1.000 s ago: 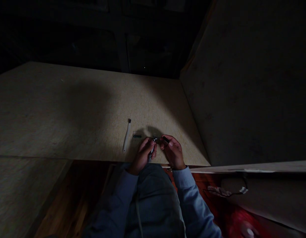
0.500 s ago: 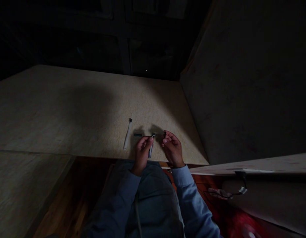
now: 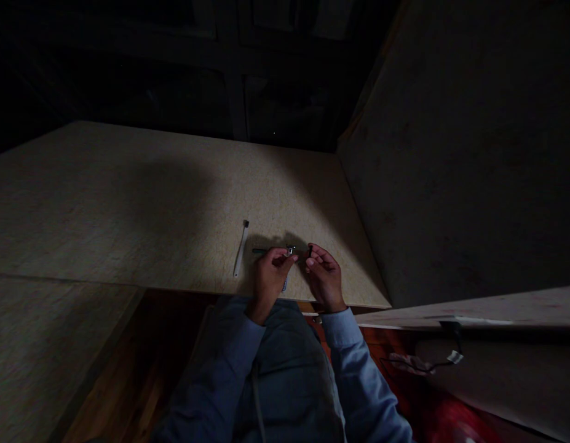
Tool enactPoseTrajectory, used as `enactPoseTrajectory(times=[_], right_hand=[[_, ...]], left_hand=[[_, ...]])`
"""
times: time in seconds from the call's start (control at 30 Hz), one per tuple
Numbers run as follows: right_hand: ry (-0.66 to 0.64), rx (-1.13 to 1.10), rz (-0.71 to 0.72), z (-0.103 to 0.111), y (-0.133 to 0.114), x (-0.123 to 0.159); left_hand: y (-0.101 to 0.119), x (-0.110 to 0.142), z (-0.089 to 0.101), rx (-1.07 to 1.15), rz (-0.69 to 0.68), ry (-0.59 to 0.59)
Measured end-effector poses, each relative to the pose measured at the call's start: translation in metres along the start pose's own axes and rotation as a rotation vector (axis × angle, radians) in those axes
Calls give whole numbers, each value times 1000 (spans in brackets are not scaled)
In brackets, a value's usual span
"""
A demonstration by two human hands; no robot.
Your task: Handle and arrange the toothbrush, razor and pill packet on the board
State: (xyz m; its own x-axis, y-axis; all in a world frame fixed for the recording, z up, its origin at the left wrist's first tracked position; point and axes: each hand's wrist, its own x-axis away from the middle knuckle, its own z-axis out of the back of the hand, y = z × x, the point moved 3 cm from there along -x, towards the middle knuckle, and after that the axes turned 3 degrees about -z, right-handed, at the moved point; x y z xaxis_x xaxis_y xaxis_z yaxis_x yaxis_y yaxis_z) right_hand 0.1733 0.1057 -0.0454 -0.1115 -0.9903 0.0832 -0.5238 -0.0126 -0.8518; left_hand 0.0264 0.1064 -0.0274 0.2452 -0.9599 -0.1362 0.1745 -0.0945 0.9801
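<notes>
My left hand [image 3: 270, 274] pinches a small shiny metal piece [image 3: 291, 250] with a T-shaped top, between thumb and fingers. A narrow bluish and pale strip [image 3: 285, 283] shows beside that hand; whether it joins the metal piece, I cannot tell. My right hand [image 3: 325, 275] is closed on a small black bar [image 3: 310, 251], held upright in the fingertips a little apart from the metal piece. Left of my hands, a white toothbrush [image 3: 241, 251] with a dark head lies on the table. A flat dark green piece [image 3: 259, 250] lies partly behind my left hand.
The pale speckled table [image 3: 183, 203] has its front edge at my lap. A tall panel [image 3: 451, 160] borders it on the right. Below right are a black cable [image 3: 457, 338] and something red [image 3: 455, 412]. The light is dim.
My left hand has moved right, toward my right hand, and the metal piece now shows its T-shaped top. My right hand keeps the black bar almost in place.
</notes>
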Motion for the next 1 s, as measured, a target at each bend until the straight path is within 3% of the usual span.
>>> enactPoseTrajectory(times=[0.2,0.33,0.5,0.63,0.77,0.87,1.0], right_hand=[[20,5,-3,1,1,1],[-3,34,-18,2,2,2],[-37,50,-55,2,3,3],[-67,42,-54,0,1,3],[-83,5,-48,-3,-2,5],[-135,-5,-58,-5,-5,7],[-155,12,-58,-4,-7,8]], left_hand=[[10,-9,-11,-606,-21,-160],[16,-13,-14,-829,-41,-228],[16,-17,-11,-870,-59,-243],[14,-12,-5,-725,-140,-181],[18,-10,28,-622,-258,22],[16,-19,67,-719,-178,148],[6,-30,96,-843,32,22]])
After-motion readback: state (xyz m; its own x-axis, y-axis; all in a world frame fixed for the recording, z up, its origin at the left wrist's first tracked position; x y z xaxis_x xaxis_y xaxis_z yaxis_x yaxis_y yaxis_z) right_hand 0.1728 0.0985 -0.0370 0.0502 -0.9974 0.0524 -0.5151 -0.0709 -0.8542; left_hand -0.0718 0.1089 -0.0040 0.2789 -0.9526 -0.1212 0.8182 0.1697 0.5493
